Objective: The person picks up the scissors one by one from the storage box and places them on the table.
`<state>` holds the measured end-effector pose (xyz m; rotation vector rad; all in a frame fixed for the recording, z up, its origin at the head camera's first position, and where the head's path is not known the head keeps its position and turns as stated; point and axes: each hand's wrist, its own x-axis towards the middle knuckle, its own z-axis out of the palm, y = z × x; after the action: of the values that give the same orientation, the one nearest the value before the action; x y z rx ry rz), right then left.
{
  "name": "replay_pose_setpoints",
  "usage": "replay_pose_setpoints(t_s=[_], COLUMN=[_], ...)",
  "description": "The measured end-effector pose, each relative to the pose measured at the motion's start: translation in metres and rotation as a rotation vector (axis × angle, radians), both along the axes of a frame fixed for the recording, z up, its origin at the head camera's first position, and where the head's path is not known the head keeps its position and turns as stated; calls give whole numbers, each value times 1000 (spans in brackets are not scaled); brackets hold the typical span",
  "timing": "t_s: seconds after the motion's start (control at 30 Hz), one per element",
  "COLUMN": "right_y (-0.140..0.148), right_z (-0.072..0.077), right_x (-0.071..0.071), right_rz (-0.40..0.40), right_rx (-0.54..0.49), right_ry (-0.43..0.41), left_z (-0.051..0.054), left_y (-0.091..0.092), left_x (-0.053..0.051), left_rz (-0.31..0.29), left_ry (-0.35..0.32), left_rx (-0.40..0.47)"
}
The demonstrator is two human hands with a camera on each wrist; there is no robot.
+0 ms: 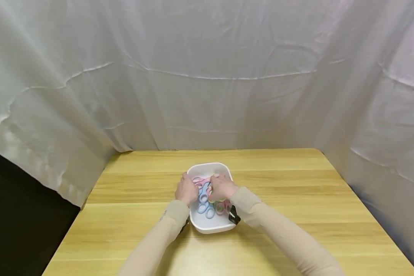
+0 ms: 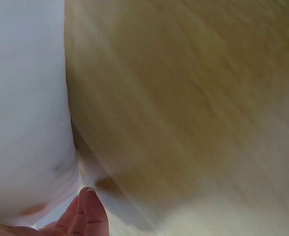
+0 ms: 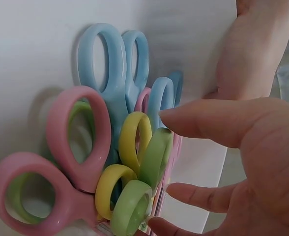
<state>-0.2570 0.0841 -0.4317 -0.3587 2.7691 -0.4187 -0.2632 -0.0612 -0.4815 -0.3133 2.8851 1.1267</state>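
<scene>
A white container [image 1: 214, 230] holds several small scissors with pink [image 3: 78, 140], blue [image 3: 102, 64], green [image 3: 156, 156] and yellow [image 3: 134, 142] handles. At its left wall, my left hand [image 1: 187, 190] grips the rim; the left wrist view shows its fingertips [image 2: 93, 196] along the outside of the wall [image 2: 29, 108]. My right hand [image 1: 222, 187] reaches inside over the scissors. In the right wrist view its thumb [image 3: 198, 118] and fingers [image 3: 203, 195] are spread at the green and yellow handles, close to or touching them; a firm hold cannot be seen.
The container stands on a wood-grain table [image 1: 289, 191]. A pale curtain [image 1: 207, 96] hangs behind and at both sides of the table. A dark area [image 1: 17, 214] lies beyond the left edge.
</scene>
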Motion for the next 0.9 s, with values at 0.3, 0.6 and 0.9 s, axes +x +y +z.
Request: replay_pose_setpoints(t_s=[0.3, 0.6, 0.9], right_y=[1, -2, -3], right_z=[-4, -4, -5], right_x=[-1, -3, -5], right_rz=[6, 5, 6], right_rx=[26, 48, 85], right_ry=[-32, -47, -40], left_z=[-1, 1, 0], left_y=[1, 1, 1], left_x=[-1, -1, -2], left_rz=[5, -4, 2], left_ry=[0, -22, -37], left_rx=[-15, -26, -35])
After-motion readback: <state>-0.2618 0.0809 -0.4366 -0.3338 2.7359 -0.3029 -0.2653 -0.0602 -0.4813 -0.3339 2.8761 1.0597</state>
